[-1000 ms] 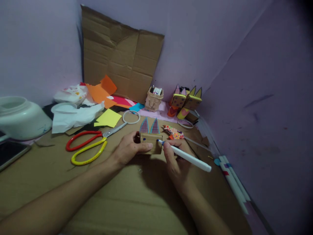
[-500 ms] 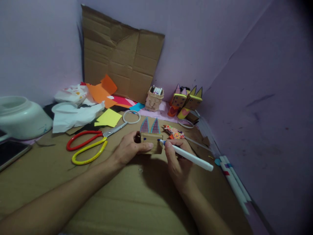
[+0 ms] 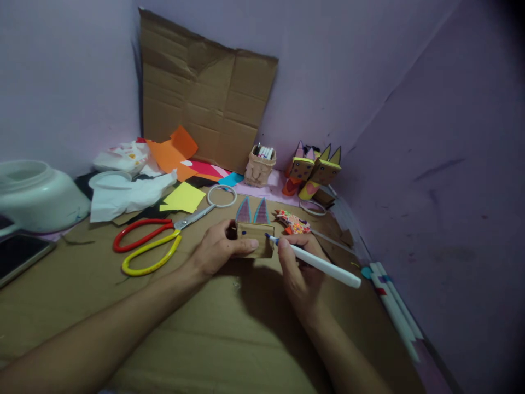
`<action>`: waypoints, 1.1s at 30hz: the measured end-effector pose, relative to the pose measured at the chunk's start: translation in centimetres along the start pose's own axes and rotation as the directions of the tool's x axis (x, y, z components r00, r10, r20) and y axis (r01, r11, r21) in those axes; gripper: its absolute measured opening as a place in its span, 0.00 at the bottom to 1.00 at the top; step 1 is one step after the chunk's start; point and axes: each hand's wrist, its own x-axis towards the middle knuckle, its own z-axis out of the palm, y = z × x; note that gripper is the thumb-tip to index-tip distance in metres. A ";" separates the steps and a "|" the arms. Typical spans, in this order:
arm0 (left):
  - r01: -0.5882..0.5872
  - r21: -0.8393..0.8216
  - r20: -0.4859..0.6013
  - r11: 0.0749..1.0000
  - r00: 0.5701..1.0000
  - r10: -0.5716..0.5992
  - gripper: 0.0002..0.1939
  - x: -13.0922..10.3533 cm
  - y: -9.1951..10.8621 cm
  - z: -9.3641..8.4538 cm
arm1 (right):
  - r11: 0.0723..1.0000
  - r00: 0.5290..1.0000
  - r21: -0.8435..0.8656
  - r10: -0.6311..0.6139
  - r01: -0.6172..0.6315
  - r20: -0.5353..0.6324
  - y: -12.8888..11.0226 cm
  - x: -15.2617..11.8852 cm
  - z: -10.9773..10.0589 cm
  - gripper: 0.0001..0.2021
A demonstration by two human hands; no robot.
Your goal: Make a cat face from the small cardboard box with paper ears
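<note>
My left hand (image 3: 217, 247) is closed around a small cardboard box (image 3: 262, 249), its thumb across the front face. Two pointed ears, purple with blue outlines, rise from the box's top edge, and two dark blue dots mark its front. Between the fingers of my right hand (image 3: 301, 268) is a white marker (image 3: 328, 267), its blue tip at or very close to the right dot. Left of the box lie scissors (image 3: 176, 230) with one red and one yellow handle. A flower-patterned paper piece (image 3: 292, 221) rests just behind my right hand.
Two eared cardboard figures (image 3: 314, 171) and a cup of markers (image 3: 261, 164) stand at the back. Paper scraps (image 3: 182, 198), a white bowl-like container (image 3: 45, 197) and a phone (image 3: 24, 257) are on the left. Several white markers (image 3: 396, 306) lie along the right wall.
The marker and my right hand have shifted very slightly right against the box. My left hand keeps the same hold, and the whole view has moved a little.
</note>
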 end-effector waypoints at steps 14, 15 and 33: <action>-0.010 0.021 0.000 1.000 1.000 0.010 0.29 0.1 0.0 -0.1 | 0.999 0.999 0.008 -0.045 0.045 0.003 0.1 0.0 0.1 0.05; -0.012 0.020 0.005 1.000 1.000 0.012 0.29 0.1 0.0 0.0 | 0.999 0.999 0.014 -0.039 0.039 0.008 0.0 0.0 0.1 0.05; -0.019 0.016 0.009 1.000 1.000 0.019 0.28 0.0 0.0 0.0 | 0.997 1.000 0.082 0.002 -0.001 -0.015 -0.3 0.2 0.3 0.06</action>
